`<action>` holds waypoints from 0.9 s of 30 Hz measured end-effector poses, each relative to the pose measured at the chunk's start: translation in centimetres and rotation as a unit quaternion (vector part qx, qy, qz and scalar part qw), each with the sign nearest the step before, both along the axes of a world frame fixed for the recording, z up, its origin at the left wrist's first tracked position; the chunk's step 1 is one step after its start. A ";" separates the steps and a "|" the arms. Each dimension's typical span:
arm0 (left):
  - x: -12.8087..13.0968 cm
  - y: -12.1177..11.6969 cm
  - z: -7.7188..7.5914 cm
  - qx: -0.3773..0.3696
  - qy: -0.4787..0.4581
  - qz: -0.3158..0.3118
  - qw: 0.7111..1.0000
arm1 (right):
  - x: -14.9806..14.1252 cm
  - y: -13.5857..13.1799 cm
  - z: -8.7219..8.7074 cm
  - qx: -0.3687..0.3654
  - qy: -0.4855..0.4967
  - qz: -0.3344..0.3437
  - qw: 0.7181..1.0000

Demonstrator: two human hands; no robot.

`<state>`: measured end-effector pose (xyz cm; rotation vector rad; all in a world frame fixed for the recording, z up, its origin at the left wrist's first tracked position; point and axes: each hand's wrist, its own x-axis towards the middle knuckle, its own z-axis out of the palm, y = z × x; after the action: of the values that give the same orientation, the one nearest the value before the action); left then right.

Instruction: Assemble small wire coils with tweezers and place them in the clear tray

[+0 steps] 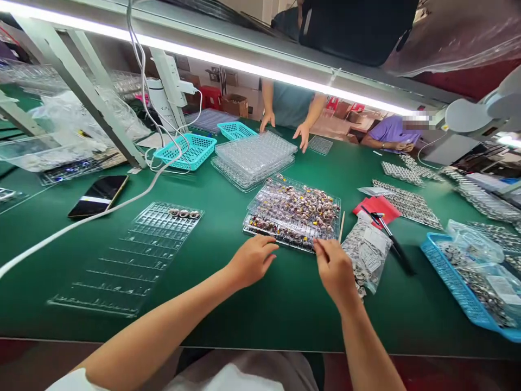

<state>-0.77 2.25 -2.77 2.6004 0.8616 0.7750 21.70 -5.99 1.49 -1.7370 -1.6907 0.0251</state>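
Note:
A clear plastic tray (293, 213) full of small coil parts lies on the green table (228, 304) in front of me. My left hand (251, 261) hovers at the tray's near edge, fingers curled loosely with nothing seen in them. My right hand (334, 269) is at the tray's near right corner, fingertips pinched on or against its edge. Left of the hands lies a long clear compartment tray (134, 260), holding three small parts at its far end.
A stack of clear trays (255, 158) and two teal baskets (191, 150) sit farther back. A phone (99, 195) and white cable (81, 220) lie left. Bagged parts (366, 251), a red card (378, 208) and a blue basket (472, 285) lie right. Two other people are at the far side.

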 end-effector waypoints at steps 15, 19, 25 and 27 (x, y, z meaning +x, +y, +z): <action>0.1 -1.3 -1.3 -0.106 -0.094 -0.049 0.989 | 3.6 6.9 0.0 -0.122 0.040 -0.073 0.989; 0.0 -1.6 0.1 -0.228 -0.152 -0.021 0.961 | 1.1 3.7 0.0 -0.157 0.144 -0.010 0.977; -0.1 -2.4 3.4 -0.542 -0.302 -0.087 0.779 | -4.1 -0.7 -0.2 -0.217 0.550 0.097 0.801; -0.2 -2.7 4.4 -0.591 -0.312 -0.108 0.736 | -5.1 -1.5 -0.4 -0.208 0.580 0.106 0.780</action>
<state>-0.96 -0.43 1.60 1.1440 0.5139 0.6244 16.63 -7.44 1.08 -1.2552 -0.9009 1.3701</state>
